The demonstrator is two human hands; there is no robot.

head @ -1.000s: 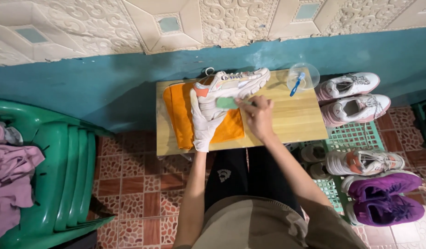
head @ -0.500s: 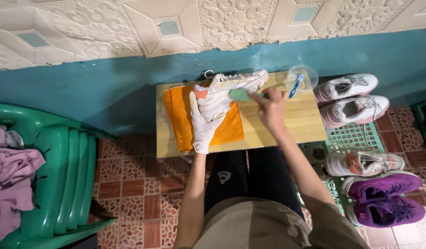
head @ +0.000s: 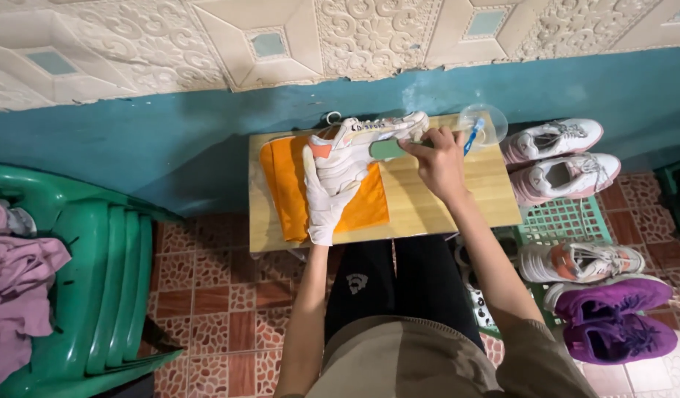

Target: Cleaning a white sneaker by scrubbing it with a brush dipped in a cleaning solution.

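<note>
On the far left, a heap of purple cloth (head: pixel 19 287) lies on a stack of green chairs (head: pixel 108 287). Next comes the wooden counter (head: pixel 436 210) with an orange towel (head: pixel 288 184) spread over its left half. The left hand (head: pixel 327 193), in a white glove, is closed around a white shoe (head: pixel 366 140), holding it tilted above the towel, just as it did a second ago. What has changed is on the other side: the right hand (head: pixel 437 158) has moved up and to the right, and the green brush (head: pixel 390 149) it grips now lies against the shoe's side nearer the toe, where a second ago it sat lower, over the towel's edge. That reads as a scrubbing stroke running along the shoe.

At the counter's back right corner stands a clear bowl (head: pixel 486 118) with a blue brush (head: pixel 472 136) leaning in it; whether it also holds liquid cannot be told. Right of the counter, a pair of white-and-pink shoes (head: pixel 561 158) sits by the wall. Below them a green crate (head: pixel 568 221) lies on the floor, with a white-and-orange shoe (head: pixel 579 259) and a purple pair (head: pixel 616 317) beside it.
</note>
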